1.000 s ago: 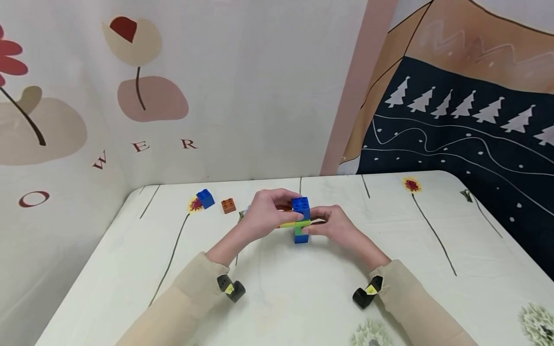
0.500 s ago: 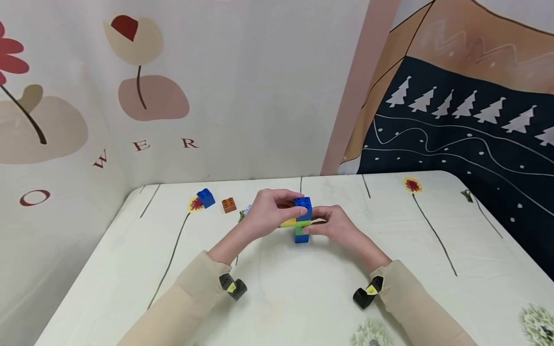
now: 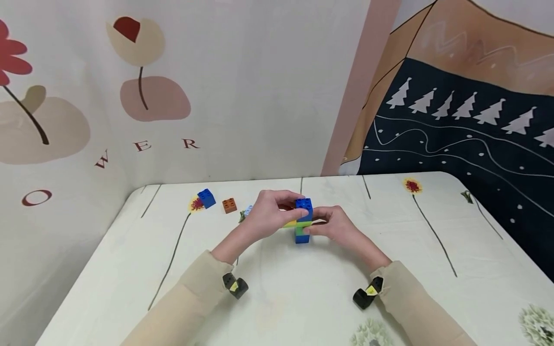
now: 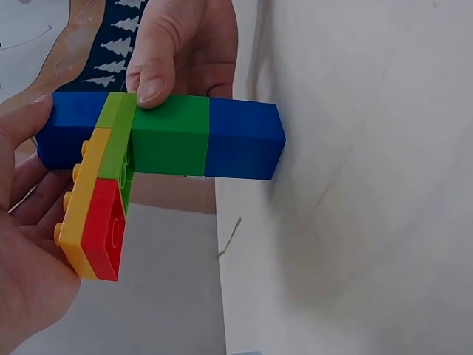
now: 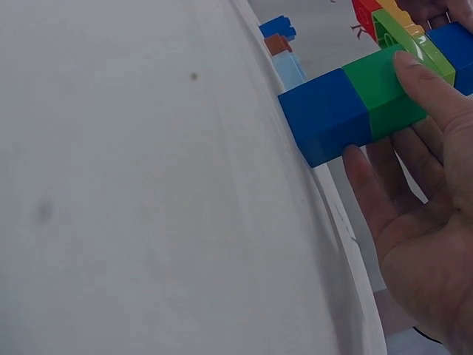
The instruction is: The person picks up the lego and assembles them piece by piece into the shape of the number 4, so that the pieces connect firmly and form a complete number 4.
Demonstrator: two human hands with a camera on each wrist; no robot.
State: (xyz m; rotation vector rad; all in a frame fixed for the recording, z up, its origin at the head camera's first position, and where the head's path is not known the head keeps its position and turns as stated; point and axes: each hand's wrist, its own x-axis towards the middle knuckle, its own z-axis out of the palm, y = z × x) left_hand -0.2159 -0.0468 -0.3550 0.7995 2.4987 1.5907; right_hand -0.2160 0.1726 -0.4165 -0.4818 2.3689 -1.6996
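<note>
A stack of toy building bricks stands upright on the table between both hands. My left hand pinches the upper blue brick between thumb and fingers. Lower down, my right hand grips the green brick, its thumb on one side. Beneath the green one is another blue brick, the lowest of the stack. A flat lime-green brick lies between the upper blue and green bricks. Towards the left hand's side, a yellow brick and a red brick jut out from it.
Loose on the table to the left lie a blue brick, an orange-brown brick and a light blue brick, partly behind the left hand. The patterned cloth covers the table.
The left thumb has moved slightly up and right on the upper blue brick. The right hand keeps its grip, and the stack stays nearly in place.
</note>
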